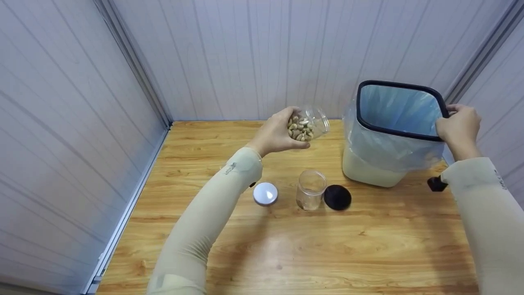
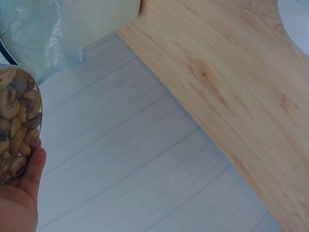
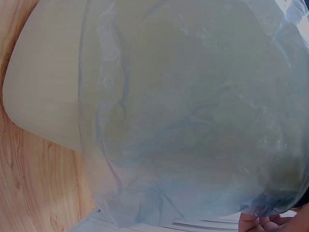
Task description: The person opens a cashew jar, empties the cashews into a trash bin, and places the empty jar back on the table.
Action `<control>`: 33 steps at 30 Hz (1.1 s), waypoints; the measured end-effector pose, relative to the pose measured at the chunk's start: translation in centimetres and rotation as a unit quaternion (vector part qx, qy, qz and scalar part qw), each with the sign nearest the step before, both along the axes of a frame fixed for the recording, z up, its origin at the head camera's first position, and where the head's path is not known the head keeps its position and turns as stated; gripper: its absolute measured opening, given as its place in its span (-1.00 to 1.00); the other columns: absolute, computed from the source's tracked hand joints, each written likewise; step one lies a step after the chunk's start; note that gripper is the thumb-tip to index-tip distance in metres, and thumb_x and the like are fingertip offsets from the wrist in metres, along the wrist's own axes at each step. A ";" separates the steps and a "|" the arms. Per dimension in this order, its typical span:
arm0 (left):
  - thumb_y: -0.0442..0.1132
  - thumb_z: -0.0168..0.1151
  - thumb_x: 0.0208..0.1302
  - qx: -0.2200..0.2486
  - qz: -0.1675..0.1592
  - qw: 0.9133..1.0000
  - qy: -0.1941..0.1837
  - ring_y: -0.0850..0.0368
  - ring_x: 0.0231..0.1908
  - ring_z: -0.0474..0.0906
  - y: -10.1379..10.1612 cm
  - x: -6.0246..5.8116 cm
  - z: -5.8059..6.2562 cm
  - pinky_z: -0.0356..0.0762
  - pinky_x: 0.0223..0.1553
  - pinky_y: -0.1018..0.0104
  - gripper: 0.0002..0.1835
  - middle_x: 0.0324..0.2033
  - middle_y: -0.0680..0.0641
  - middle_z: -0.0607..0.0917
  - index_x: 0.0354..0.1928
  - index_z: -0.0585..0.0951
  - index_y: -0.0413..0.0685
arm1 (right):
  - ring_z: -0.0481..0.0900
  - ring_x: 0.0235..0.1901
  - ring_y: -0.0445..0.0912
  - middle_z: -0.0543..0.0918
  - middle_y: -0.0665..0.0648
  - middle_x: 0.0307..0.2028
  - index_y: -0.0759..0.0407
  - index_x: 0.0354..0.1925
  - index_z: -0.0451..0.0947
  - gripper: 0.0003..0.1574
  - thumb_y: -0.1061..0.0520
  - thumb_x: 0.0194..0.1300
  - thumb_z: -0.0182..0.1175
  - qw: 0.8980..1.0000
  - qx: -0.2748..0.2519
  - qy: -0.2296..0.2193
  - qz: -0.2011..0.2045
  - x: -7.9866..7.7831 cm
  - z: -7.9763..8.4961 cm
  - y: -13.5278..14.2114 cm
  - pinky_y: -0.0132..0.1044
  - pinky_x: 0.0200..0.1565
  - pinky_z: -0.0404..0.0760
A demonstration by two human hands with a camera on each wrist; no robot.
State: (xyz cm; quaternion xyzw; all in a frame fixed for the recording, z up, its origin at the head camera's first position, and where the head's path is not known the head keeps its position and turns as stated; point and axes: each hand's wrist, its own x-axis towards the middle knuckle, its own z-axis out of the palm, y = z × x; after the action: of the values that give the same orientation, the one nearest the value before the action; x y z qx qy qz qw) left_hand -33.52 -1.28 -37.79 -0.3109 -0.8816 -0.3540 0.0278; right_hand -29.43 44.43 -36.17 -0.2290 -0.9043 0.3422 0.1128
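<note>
My left hand (image 1: 278,131) grips a clear jar (image 1: 318,119) tipped on its side above the table, its open mouth pointing right toward the trash bin (image 1: 368,168). Cashew nuts (image 1: 301,130) lie in the base half of the jar; in the left wrist view the cashews (image 2: 17,116) press against its bottom. At the right, my right hand (image 1: 460,127) pinches the bin's black rim (image 1: 403,133), with fingers on the outside and the thumb at the inner edge. A translucent bag (image 1: 380,147) lines the bin and hangs over its outside.
On the wooden table (image 1: 327,254) stands a second clear jar (image 1: 311,192), uncapped. A black lid (image 1: 337,197) lies at its right, a silvery white lid (image 1: 265,194) to its left. Panelled walls (image 1: 245,61) enclose the table at the back and sides.
</note>
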 end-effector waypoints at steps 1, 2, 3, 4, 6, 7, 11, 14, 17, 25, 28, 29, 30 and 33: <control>0.04 0.76 0.03 -0.001 0.000 1.000 0.001 0.03 0.28 0.61 0.1 0.0 0.1 0.59 0.39 0.14 0.07 0.32 -0.10 0.65 0.54 0.40 -0.09 | 0.48 0.12 0.26 0.49 0.50 0.37 0.29 0.63 0.28 -0.23 0.25 0.52 -0.07 1.000 0.001 0.001 0.000 0.0 0.0 0.0 -0.12 -0.15 0.53; 0.04 0.76 0.03 -0.002 0.001 1.000 0.003 0.03 0.28 0.61 0.3 0.0 0.1 0.59 0.39 0.14 0.07 0.33 -0.10 0.65 0.54 0.39 -0.08 | 0.47 0.14 0.27 0.49 0.50 0.37 0.29 0.63 0.29 -0.23 0.25 0.52 -0.07 1.000 0.001 0.001 -0.001 0.0 0.0 0.0 -0.12 -0.15 0.53; 0.03 0.76 0.03 -0.003 0.003 1.000 0.004 0.04 0.28 0.61 0.4 -0.1 0.2 0.59 0.39 0.14 0.07 0.33 -0.09 0.65 0.54 0.39 -0.08 | 0.47 0.15 0.29 0.48 0.50 0.38 0.29 0.63 0.29 -0.23 0.25 0.52 -0.07 1.000 0.001 0.002 -0.001 0.0 0.0 0.1 -0.13 -0.15 0.53; 0.03 0.76 0.03 -0.004 0.005 1.000 0.005 0.04 0.28 0.61 0.5 -0.1 0.3 0.59 0.39 0.13 0.08 0.33 -0.09 0.65 0.55 0.39 -0.08 | 0.47 0.17 0.30 0.48 0.51 0.38 0.29 0.63 0.29 -0.23 0.25 0.52 -0.07 1.000 0.000 0.003 -0.001 0.0 0.0 0.1 -0.13 -0.16 0.53; 0.03 0.75 0.04 -0.009 0.010 1.000 0.007 0.04 0.28 0.61 0.7 0.0 0.5 0.59 0.39 0.12 0.08 0.34 -0.08 0.64 0.56 0.37 -0.07 | 0.46 0.18 0.30 0.47 0.51 0.39 0.30 0.63 0.29 -0.23 0.25 0.50 -0.07 1.000 0.002 0.003 0.000 0.0 0.0 0.2 -0.14 -0.17 0.52; 0.02 0.74 0.04 -0.012 0.013 1.000 0.005 0.04 0.28 0.60 0.9 0.0 0.5 0.59 0.39 0.11 0.09 0.35 -0.07 0.63 0.57 0.36 -0.07 | 0.45 0.19 0.30 0.47 0.51 0.40 0.30 0.62 0.30 -0.22 0.25 0.50 -0.07 1.000 0.003 0.004 0.000 0.0 0.0 0.2 -0.15 -0.17 0.51; 0.00 0.73 0.06 -0.022 0.021 1.000 -0.003 0.05 0.29 0.59 1.2 0.0 1.0 0.58 0.39 0.11 0.09 0.36 -0.05 0.61 0.59 0.33 -0.06 | 0.45 0.19 0.28 0.46 0.49 0.41 0.30 0.62 0.31 -0.21 0.24 0.47 -0.06 1.000 -0.001 0.005 0.003 -0.1 -0.1 0.1 -0.14 -0.15 0.51; -0.01 0.73 0.07 -0.025 0.022 0.999 -0.007 0.06 0.29 0.58 1.6 0.1 1.2 0.58 0.39 0.11 0.09 0.36 -0.04 0.60 0.59 0.32 -0.05 | 0.45 0.21 0.28 0.45 0.49 0.42 0.29 0.62 0.31 -0.21 0.24 0.48 -0.05 1.000 -0.005 0.004 0.001 -0.2 -0.1 0.1 -0.16 -0.14 0.52; 0.01 0.74 0.07 -0.032 0.024 0.999 -0.002 0.05 0.29 0.58 2.0 0.0 1.4 0.58 0.39 0.09 0.10 0.35 -0.05 0.60 0.59 0.32 -0.05 | 0.46 0.17 0.26 0.46 0.49 0.41 0.29 0.62 0.31 -0.22 0.24 0.49 -0.05 1.000 -0.004 0.003 -0.001 -0.3 -0.1 0.0 -0.18 -0.16 0.52; 0.06 0.74 0.05 -0.054 0.028 0.998 0.024 0.06 0.28 0.57 3.1 -0.5 2.0 0.54 0.41 0.15 0.12 0.32 -0.05 0.59 0.58 0.32 -0.07 | 0.48 0.11 0.23 0.48 0.47 0.35 0.29 0.63 0.30 -0.24 0.23 0.52 -0.04 1.000 -0.003 -0.001 -0.001 -0.2 0.2 0.0 -0.24 -0.21 0.52; 0.07 0.74 0.06 -0.059 0.028 0.998 0.027 0.07 0.28 0.55 3.5 -0.7 2.2 0.54 0.41 0.15 0.13 0.33 -0.04 0.59 0.60 0.31 -0.06 | 0.47 0.17 0.28 0.46 0.49 0.37 0.29 0.63 0.29 -0.24 0.23 0.53 -0.04 1.000 -0.004 -0.003 0.000 -0.3 0.1 0.0 -0.20 -0.18 0.54; 0.07 0.74 0.06 -0.060 0.028 0.997 0.027 0.07 0.28 0.55 3.6 -0.7 2.2 0.55 0.41 0.15 0.13 0.33 -0.03 0.58 0.60 0.31 -0.05 | 0.46 0.19 0.30 0.46 0.50 0.38 0.29 0.63 0.29 -0.24 0.22 0.53 -0.04 1.000 -0.003 -0.004 0.000 -0.3 0.1 0.0 -0.19 -0.17 0.54; 0.07 0.73 0.06 -0.062 0.027 0.997 0.028 0.08 0.27 0.55 3.7 -0.7 2.3 0.56 0.39 0.15 0.12 0.33 -0.03 0.58 0.60 0.31 -0.04 | 0.46 0.22 0.31 0.45 0.50 0.38 0.30 0.63 0.29 -0.24 0.22 0.54 -0.04 1.000 -0.002 -0.003 0.000 -0.3 0.1 0.0 -0.18 -0.15 0.54; 0.09 0.74 0.06 -0.066 0.027 0.997 0.034 0.10 0.26 0.53 4.2 -0.7 2.5 0.57 0.37 0.16 0.12 0.33 -0.02 0.56 0.59 0.32 -0.02 | 0.44 0.26 0.34 0.44 0.51 0.40 0.30 0.63 0.29 -0.24 0.22 0.54 -0.04 1.000 0.000 -0.002 0.000 -0.4 0.0 0.1 -0.15 -0.12 0.54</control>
State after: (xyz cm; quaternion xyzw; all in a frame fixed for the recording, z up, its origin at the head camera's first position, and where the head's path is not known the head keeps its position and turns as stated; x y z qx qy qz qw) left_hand -34.27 2.89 -35.27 -0.2999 -0.9098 -0.2833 0.0464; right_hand -29.87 44.51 -36.16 -0.2294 -0.9046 0.3417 0.1110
